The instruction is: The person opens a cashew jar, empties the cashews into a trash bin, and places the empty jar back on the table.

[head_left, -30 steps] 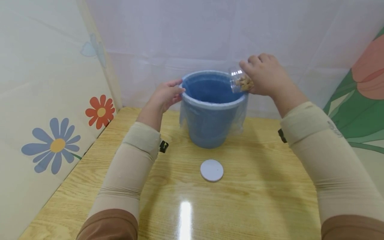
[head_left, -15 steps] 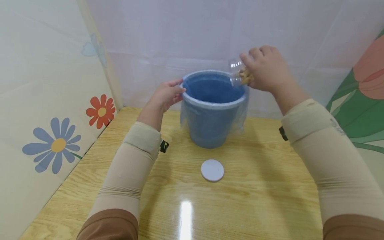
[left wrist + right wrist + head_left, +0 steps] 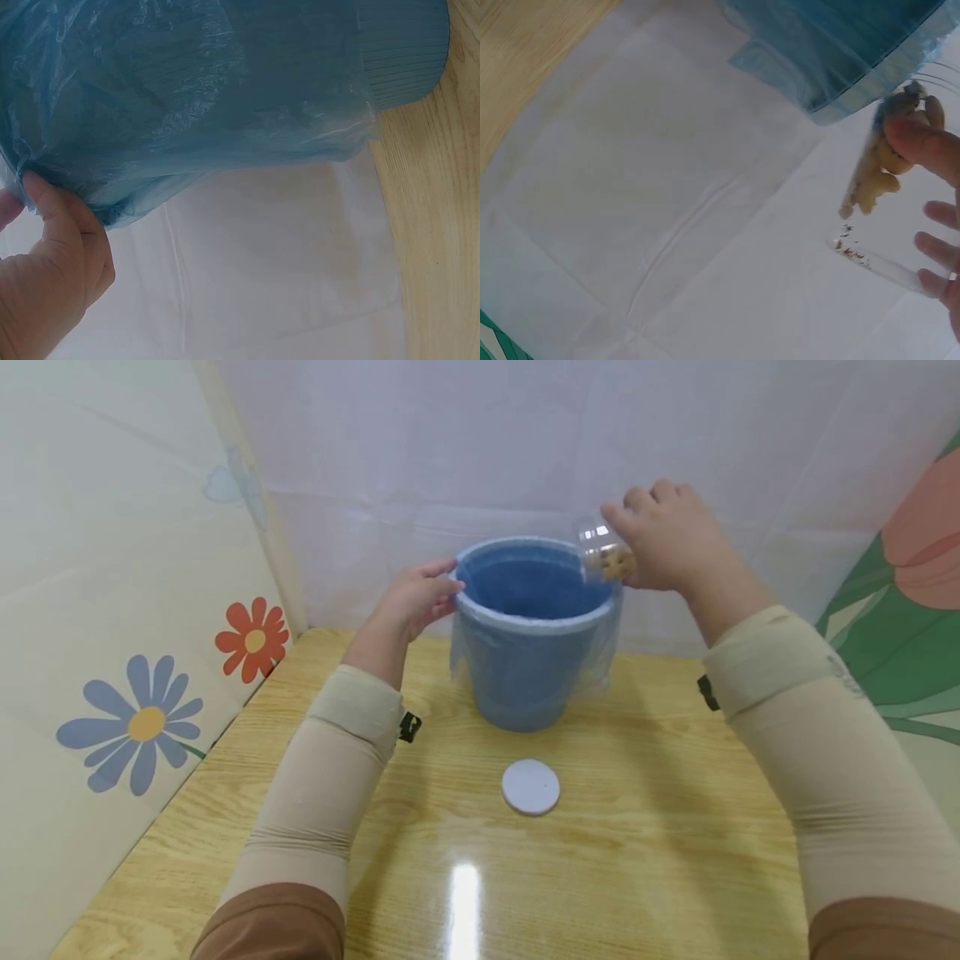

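Note:
A blue trash can (image 3: 521, 685) stands upright on the table, lined with a clear plastic bag (image 3: 187, 112) folded over its rim. My left hand (image 3: 416, 597) pinches the rim and bag at the left side, thumb toward the inside. Above the opposite side of the rim, my right hand (image 3: 667, 539) grips a clear jar (image 3: 595, 531), tilted with its mouth toward the can. Tan, curved food pieces (image 3: 877, 180) are inside the jar, along with dark crumbs (image 3: 851, 251) near its base. The bottom of the can's inside is hidden.
A round white disc (image 3: 530, 787), perhaps a lid, lies on the wood-grain table (image 3: 637, 852) in front of the can. Close behind the can hangs a white cloth backdrop (image 3: 450, 443). A flower-printed panel (image 3: 112, 610) borders the left side.
My right hand rose with the jar, then dipped slightly, and the pieces inside shifted. The left hand and the can have stayed in place.

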A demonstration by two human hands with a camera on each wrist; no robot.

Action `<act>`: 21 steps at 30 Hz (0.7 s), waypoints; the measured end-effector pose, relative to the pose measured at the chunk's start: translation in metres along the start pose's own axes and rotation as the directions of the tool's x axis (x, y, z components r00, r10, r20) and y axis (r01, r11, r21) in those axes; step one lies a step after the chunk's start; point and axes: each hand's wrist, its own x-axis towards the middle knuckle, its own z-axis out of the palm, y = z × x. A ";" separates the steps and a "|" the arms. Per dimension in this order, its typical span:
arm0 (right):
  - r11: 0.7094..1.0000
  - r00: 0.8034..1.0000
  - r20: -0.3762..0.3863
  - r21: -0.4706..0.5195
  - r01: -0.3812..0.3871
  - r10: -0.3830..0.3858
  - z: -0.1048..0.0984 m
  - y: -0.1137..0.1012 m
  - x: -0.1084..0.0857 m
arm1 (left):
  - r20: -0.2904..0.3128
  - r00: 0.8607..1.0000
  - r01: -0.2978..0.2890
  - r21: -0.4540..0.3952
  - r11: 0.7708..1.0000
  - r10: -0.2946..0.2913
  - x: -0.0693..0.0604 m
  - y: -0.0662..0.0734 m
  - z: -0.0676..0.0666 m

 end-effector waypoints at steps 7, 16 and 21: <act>1.000 1.000 0.002 -0.006 0.016 -0.016 0.000 0.003 0.001 | 0.001 1.000 0.002 0.004 1.000 -0.002 0.000 0.000 0.000; 1.000 1.000 0.025 0.005 0.006 -0.006 0.002 0.001 0.000 | -0.001 1.000 -0.003 -0.001 1.000 0.003 0.000 0.000 0.000; 1.000 1.000 0.015 0.002 0.023 -0.023 0.005 0.000 0.001 | 0.005 1.000 -0.008 0.002 1.000 0.008 -0.001 0.000 0.000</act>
